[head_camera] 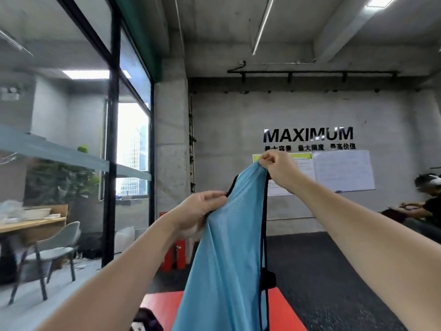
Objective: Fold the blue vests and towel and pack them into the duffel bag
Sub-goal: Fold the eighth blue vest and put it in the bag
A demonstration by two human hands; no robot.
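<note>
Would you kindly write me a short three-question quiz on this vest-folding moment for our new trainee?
1. True or false: the blue vest lies folded flat on the red table.
2. Which hand holds the vest higher? A) left hand B) right hand
3. Fill in: the trim along the vest's edge is ____.

Key:
1. False; it hangs held up in the air by both hands, over the table.
2. B; the right hand pinches the top of the vest, and the left grips it lower down.
3. Black.
</note>
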